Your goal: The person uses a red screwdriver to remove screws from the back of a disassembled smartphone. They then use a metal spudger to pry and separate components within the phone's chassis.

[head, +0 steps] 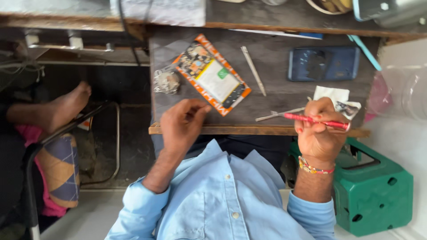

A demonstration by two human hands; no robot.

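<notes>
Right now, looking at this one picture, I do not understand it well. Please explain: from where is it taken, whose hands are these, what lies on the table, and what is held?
There is no machine here. A camera worn on a person's head looks down, so you see their own light blue shirt and both bare hands.

The right hand grips a red screwdriver. The left hand is curled over the table edge, beside an orange packet; whether it pinches something small cannot be told.

On the dark wooden table also lie a blue phone, a thin metal stick, tweezers, a white tissue and a small clear bag of parts. A green plastic stool stands on the right. On the left, another person's bare foot shows.
</notes>
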